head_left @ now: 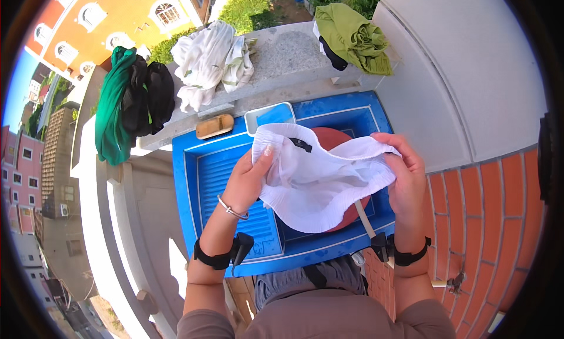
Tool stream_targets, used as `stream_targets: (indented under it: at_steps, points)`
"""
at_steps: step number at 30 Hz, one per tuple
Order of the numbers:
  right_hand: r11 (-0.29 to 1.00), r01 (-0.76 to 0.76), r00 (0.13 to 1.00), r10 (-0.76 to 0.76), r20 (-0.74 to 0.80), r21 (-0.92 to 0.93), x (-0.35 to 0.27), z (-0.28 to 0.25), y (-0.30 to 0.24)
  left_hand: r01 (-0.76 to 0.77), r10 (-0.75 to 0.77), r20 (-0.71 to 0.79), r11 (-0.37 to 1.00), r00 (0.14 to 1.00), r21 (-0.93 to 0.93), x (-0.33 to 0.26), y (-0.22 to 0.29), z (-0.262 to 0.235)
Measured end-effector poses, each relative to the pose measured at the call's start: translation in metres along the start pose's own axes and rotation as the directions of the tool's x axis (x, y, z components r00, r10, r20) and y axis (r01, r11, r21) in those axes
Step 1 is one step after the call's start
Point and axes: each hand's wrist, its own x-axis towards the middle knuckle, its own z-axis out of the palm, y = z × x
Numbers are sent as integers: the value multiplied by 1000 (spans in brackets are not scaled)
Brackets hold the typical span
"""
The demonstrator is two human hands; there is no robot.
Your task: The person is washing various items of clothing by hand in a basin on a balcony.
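At centre, my left hand (248,177) and right hand (407,180) pinch the white garment (323,195) spread, handling apparently unfinished; heaped white clothes (208,54), upper left, undetermined.

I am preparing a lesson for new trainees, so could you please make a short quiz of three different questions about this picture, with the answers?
1. Multiple choice: What do the left hand and the right hand hold between them?
a) an olive-green cloth
b) a white garment
c) a white tray

2. True or false: The ribbed panel lies on the left side of the blue sink.

3. Fill in the missing word: A metal bracelet is worn on the ____ wrist.

Key: 1. b; 2. true; 3. left.
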Motion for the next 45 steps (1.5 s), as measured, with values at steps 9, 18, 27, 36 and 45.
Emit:
stream_targets:
  at_steps: [9, 18, 27, 36, 45]
  points:
    - [536, -38, 996, 85, 10, -843, 0, -24, 209, 180, -203, -105, 400, 974, 898, 66, -212, -7]
    - [124, -86, 805, 593, 4, -989, -11, -48, 352, 218, -216, -200, 60, 956, 974, 91, -329, -3]
    - [-39, 62, 778, 628, 24, -997, 8, -54, 314, -112, -310, 98, -29, 946, 993, 115, -292, -30]
    - [326, 127, 687, 652, 320, -937, 60, -71, 177, -306, -526, 312, 101, 791, 947, 103, -134, -69]
    - [887, -460, 864, 457, 211, -37, 16, -23, 29, 345, -256, 564, 937, 785, -55, 37, -34, -33]
